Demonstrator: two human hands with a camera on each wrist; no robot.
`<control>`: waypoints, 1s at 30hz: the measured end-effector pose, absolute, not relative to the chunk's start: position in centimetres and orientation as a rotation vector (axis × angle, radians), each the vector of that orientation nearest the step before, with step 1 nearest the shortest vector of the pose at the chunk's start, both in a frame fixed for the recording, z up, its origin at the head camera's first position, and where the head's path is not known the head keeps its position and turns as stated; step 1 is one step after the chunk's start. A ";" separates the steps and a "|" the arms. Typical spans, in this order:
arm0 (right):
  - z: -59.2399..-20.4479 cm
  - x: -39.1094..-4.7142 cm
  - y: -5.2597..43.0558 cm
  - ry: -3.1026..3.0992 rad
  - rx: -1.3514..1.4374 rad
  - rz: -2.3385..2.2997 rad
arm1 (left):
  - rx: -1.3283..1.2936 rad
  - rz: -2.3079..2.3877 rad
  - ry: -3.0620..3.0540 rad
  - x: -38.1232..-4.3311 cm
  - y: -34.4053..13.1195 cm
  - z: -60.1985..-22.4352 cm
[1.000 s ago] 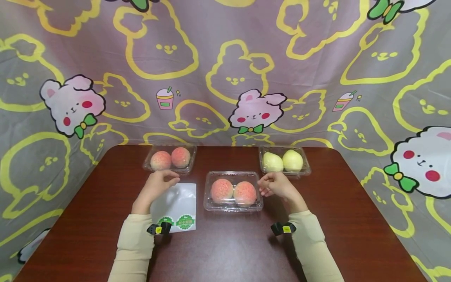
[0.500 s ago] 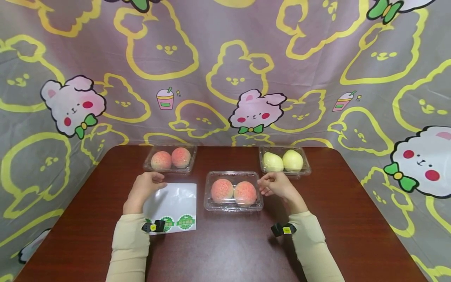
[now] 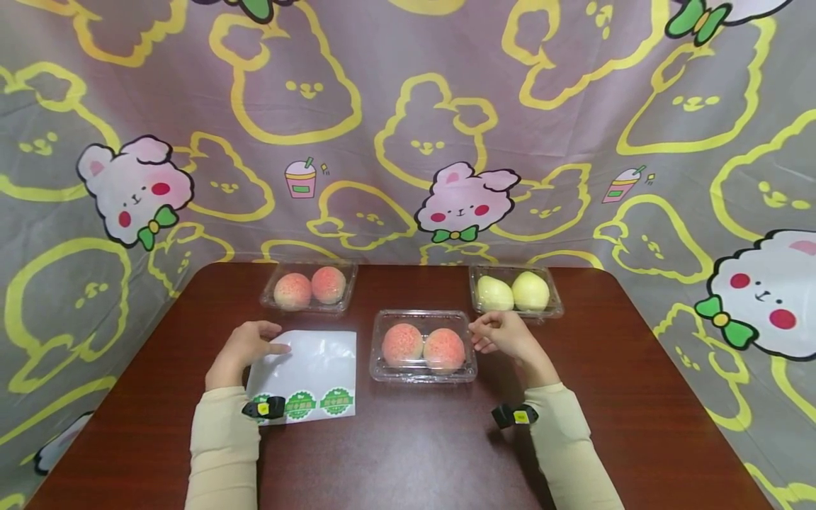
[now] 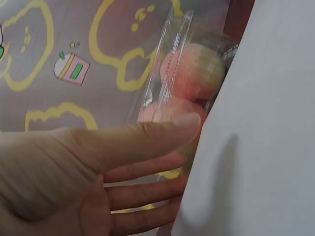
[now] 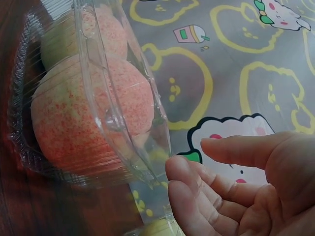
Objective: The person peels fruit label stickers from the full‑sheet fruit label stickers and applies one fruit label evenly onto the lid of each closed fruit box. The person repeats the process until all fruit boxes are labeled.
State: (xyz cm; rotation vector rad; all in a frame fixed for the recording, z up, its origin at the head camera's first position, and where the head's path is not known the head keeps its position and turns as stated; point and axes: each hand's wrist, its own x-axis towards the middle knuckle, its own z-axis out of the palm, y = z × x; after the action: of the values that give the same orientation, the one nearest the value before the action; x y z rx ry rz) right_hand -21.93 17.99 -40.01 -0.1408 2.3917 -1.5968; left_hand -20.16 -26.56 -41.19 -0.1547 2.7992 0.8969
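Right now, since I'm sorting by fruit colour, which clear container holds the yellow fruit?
The back-right container: its two fruits are pale yellow, while the centre container and back-left container hold pink-red ones.

White sheet (image 3: 315, 361) beside clear peach box (image 3: 423, 375)

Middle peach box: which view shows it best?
The head view: the whole middle peach box is in frame, with both peaches side by side. The right wrist view is closer but crops it at the top, one peach overlapping the other. The left wrist view seems to show only the back peach box.
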 end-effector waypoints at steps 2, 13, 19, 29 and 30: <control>-40.0 -21.9 18.0 2.391 -0.147 -1.594 | -0.149 0.906 2.787 -20.2 -26.9 -41.6; -40.4 -22.2 18.2 2.380 -0.140 -1.601 | -0.160 1.004 2.751 -20.4 -27.8 -42.8; -40.3 -22.2 18.3 2.373 -0.139 -1.614 | -0.167 1.016 2.741 -20.6 -28.1 -43.2; -40.4 -22.1 18.4 2.355 -0.178 -1.642 | -0.179 1.106 2.742 -20.5 -28.4 -43.3; -40.4 -22.1 18.4 2.352 -0.183 -1.647 | -0.190 1.118 2.742 -20.5 -28.4 -43.3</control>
State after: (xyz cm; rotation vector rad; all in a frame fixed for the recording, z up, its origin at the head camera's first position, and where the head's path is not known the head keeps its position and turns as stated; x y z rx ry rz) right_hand -22.11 18.35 -40.40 -0.1826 2.3523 -1.6468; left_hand -20.55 -28.41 -43.29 -0.1903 2.7416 1.1179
